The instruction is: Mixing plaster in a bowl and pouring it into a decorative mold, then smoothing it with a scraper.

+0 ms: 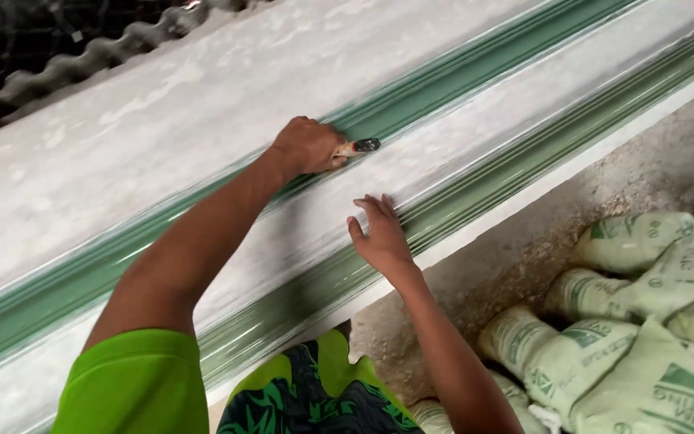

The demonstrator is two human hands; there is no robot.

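A small paintbrush (361, 147) is gripped in the closed left hand (308, 146), its bristles laid on the green painted groove (435, 88) of the long white moulding (162, 128). The right hand (379, 233) is spread flat and empty just below that groove. The bristles are best kept inside the groove, with the moulding steadied.

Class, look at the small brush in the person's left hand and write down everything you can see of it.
The brush is small, with a pale, wood-like handle and a dark head of bristles. Most of the handle is hidden in the grip of the left hand; only a short stub and the head show. It lies nearly level, pointing right, its bristles touching the long moulding at the edge of a glossy green band. The right hand rests flat on the moulding nearby, apart from the brush.
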